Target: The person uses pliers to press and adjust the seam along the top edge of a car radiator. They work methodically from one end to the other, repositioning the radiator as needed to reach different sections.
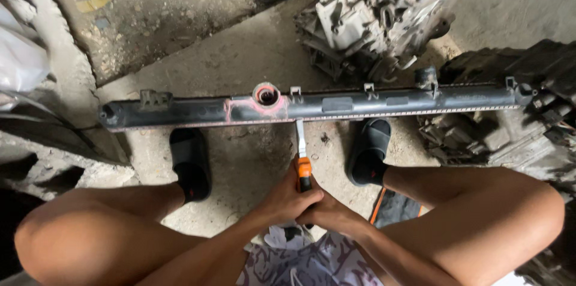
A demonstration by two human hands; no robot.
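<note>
Screwdriver (pixel 302 157) with orange-black handle, held upright-ish in front of the person, tip pressed at lower edge of long black radiator tank (pixel 312 108) just right of the round filler neck (pixel 266 95). Both hands wrapped on the handle: left hand (pixel 287 201) grip closed round it, right hand (pixel 327 211) grip closed round it too, the two hands touching, stacked close. Radiator tank lies crosswise on the concrete floor (pixel 240 58), pinkish residue round the neck. Person squats, knees wide apart, feet in black slides (pixel 191 163) just behind the tank, one each side of the screwdriver. Grey engine block (pixel 378 10) stands beyond the tank, upper right. More dark engine parts (pixel 516 136) at right edge.
</note>
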